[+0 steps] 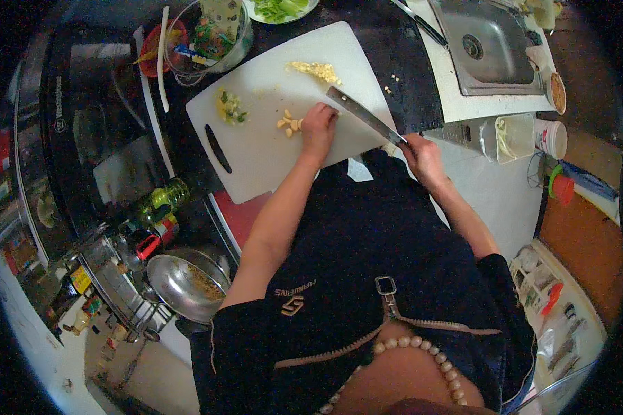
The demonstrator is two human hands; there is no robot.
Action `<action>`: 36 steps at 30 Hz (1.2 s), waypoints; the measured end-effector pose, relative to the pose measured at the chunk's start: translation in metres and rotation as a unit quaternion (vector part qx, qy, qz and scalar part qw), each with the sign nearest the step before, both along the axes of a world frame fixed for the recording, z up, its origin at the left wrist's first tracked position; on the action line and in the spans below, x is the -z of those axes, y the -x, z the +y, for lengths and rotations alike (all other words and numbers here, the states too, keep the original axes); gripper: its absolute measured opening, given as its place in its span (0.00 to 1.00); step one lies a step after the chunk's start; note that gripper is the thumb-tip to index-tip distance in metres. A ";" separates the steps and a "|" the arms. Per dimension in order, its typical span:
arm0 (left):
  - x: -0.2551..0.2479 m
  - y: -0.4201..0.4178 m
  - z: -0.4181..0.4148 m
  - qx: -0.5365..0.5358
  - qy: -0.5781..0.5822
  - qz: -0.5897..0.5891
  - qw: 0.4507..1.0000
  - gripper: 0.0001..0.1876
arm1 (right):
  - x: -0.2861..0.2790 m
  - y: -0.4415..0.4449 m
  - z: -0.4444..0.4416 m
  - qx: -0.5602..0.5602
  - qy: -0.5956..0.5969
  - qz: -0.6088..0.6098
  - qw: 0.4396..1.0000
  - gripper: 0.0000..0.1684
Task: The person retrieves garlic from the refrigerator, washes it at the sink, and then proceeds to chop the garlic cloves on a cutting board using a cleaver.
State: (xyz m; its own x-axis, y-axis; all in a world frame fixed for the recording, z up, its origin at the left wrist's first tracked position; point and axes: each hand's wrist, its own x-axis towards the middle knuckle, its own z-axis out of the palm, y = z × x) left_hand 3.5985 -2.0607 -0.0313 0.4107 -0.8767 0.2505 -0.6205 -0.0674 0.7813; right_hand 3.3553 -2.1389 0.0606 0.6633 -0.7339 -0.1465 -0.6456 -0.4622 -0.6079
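Observation:
My right hand grips the handle of a kitchen cleaver. Its broad blade slants up and leftward over a white plastic cutting board. Beside the blade, the curled fingers of my left hand rest on the board around a small pale piece, apparently a garlic clove, mostly hidden. Several peeled garlic cloves lie just left of that hand. Chopped garlic forms a pile beyond the blade tip. Farther left is a heap of chopped green and pale pieces.
A clear bowl with scraps and a plate of green leaves stand behind the board. At right is a steel sink, with another knife near it. Bottles and a metal bowl stand at left.

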 end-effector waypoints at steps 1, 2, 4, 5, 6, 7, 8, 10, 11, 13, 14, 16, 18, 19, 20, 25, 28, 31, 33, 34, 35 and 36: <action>0.002 0.000 0.000 0.001 0.000 0.012 1.000 0.07 | -0.006 -0.001 0.001 -0.002 -0.005 -0.003 1.000 0.07; 0.003 0.000 0.000 0.001 0.001 0.025 1.000 0.07 | -0.006 0.000 0.003 -0.007 0.006 -0.007 1.000 0.07; 0.000 0.001 -0.002 -0.001 -0.002 0.025 1.000 0.07 | -0.011 0.003 0.006 -0.007 -0.002 0.010 1.000 0.07; -0.001 0.001 -0.002 -0.003 -0.003 0.024 1.000 0.07 | -0.013 0.004 0.008 -0.008 -0.006 0.018 1.000 0.07; 0.001 0.000 -0.002 0.005 -0.004 0.020 1.000 0.07 | -0.015 0.005 0.008 -0.009 -0.005 0.023 1.000 0.07; 0.003 -0.002 -0.002 0.013 -0.006 0.015 1.000 0.07 | -0.016 0.006 0.009 -0.010 -0.005 0.027 1.000 0.07; 0.005 -0.003 -0.002 0.020 -0.007 0.010 1.000 0.07 | -0.018 0.006 0.009 -0.012 -0.004 0.031 0.999 0.07; 0.005 -0.004 -0.002 0.021 -0.004 0.006 1.000 0.06 | -0.020 0.005 0.010 -0.009 -0.006 0.035 0.999 0.07; 0.006 -0.004 -0.002 0.021 -0.003 0.003 1.000 0.06 | -0.020 0.004 0.010 -0.009 -0.008 0.038 0.999 0.07; 0.002 -0.004 -0.003 0.024 0.009 -0.006 1.000 0.06 | -0.011 0.003 0.013 -0.013 0.011 0.046 0.999 0.06; 0.000 -0.004 -0.003 0.026 0.016 -0.010 0.999 0.05 | -0.005 0.002 0.014 -0.016 0.021 0.051 0.998 0.06; 0.001 -0.005 -0.003 0.026 0.020 -0.016 0.999 0.05 | 0.002 -0.001 0.018 -0.004 0.022 0.041 0.999 0.07; 0.002 -0.005 -0.002 0.025 0.023 -0.017 0.999 0.04 | 0.004 -0.003 0.020 0.010 0.015 0.029 0.999 0.07; 0.003 -0.005 -0.002 0.024 0.024 -0.015 0.999 0.04 | 0.004 -0.003 0.022 0.019 0.008 0.021 1.000 0.07; 0.004 -0.005 -0.002 0.022 0.026 -0.014 0.999 0.03 | 0.005 -0.003 0.023 0.028 0.000 0.014 1.000 0.08; 0.001 -0.004 -0.001 0.018 0.018 0.003 1.000 0.01 | 0.002 -0.003 0.021 0.047 0.035 -0.045 0.997 0.06; 0.004 -0.003 -0.002 0.009 0.015 0.009 1.000 0.01 | -0.010 0.001 0.019 0.027 0.023 -0.008 0.999 0.07; 0.007 -0.003 -0.003 0.010 0.022 0.017 1.000 0.01 | -0.020 0.002 0.019 0.011 0.012 0.024 1.000 0.08; 0.007 -0.004 -0.003 0.013 0.025 0.010 1.000 0.02 | -0.024 0.003 0.020 0.007 0.010 0.032 0.999 0.08; 0.007 -0.004 -0.003 0.014 0.024 0.000 1.000 0.02 | -0.024 0.003 0.021 0.007 0.011 0.035 0.999 0.09; 0.007 -0.004 -0.003 0.015 0.023 -0.010 1.000 0.02 | -0.025 0.003 0.022 0.007 0.011 0.038 0.999 0.09; 0.007 -0.004 -0.003 0.013 0.021 -0.008 1.000 0.02 | -0.025 0.003 0.023 0.007 0.016 0.039 0.999 0.09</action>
